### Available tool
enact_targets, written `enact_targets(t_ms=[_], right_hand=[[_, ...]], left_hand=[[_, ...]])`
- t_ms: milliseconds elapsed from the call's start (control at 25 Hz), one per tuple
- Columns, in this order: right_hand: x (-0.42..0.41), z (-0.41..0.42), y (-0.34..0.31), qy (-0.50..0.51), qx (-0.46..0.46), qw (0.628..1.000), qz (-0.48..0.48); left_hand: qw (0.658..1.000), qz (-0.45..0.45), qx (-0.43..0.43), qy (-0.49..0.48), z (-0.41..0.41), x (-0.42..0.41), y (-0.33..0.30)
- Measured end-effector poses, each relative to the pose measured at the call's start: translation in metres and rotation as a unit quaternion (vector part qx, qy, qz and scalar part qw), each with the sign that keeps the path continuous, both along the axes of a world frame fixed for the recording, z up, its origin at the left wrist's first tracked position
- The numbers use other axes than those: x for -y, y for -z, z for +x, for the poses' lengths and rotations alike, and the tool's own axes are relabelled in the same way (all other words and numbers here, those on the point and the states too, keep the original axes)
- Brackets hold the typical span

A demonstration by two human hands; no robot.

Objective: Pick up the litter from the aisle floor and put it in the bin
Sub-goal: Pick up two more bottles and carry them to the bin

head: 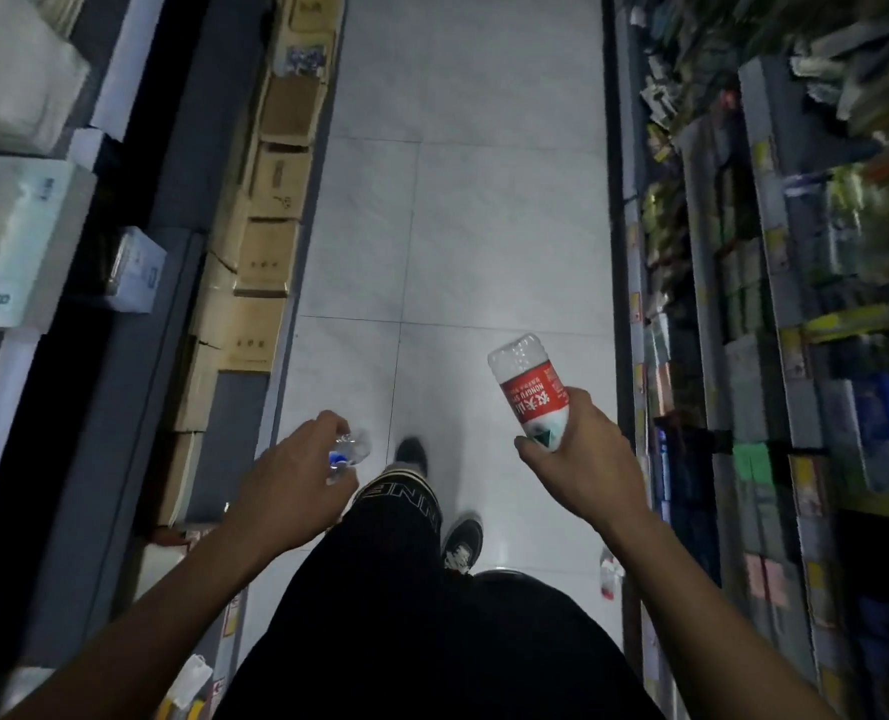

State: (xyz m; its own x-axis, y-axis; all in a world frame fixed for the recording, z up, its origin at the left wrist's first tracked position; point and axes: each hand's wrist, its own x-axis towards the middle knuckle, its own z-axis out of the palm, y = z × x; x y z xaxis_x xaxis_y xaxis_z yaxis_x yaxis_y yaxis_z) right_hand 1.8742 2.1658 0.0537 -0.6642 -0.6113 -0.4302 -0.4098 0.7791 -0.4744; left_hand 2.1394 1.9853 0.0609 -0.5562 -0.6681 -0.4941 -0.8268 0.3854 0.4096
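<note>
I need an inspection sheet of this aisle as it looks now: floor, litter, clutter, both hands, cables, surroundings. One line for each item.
Surface: pale tiled floor, bare ahead of the person.
Job's things: red-label bottle in the right hand; crumpled clear bottle in the left hand; no bin in view.
Clutter: a small red-and-white item low by the right shelf base, too blurred to identify.
Grippers: left hand grips the crumpled bottle; right hand grips the red-label bottle.
Cables: nothing seen.
Surroundings: cardboard boxes along the left; stocked shelves on the right.
</note>
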Motion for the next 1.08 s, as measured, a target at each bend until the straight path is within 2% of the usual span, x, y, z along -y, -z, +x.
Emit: enact_targets(t_ms=[240, 600, 800, 1080], right_hand=[[0.151, -0.088, -0.008, -0.049, -0.02, 0.998, -0.015], [0.224, -0.192, -0.023, 0.014, -0.018, 0.999, 0.038], [0.285, -0.295, -0.01, 0.065, -0.02, 0.997, 0.036], [0.442, -0.465, -0.018, 0.02, -0.009, 1.0, 0.01]], left_hand=[[0.999, -0.001, 0.008, -0.053, -0.073, 0.122, 0.005], [0.995, -0.051, -0.039, 0.073, -0.275, 0.312, -0.02], [0.987, -0.079, -0.051, 0.131, -0.407, 0.395, -0.012], [0.996, -0.05, -0.02, 0.065, -0.528, 0.488, -0.01]])
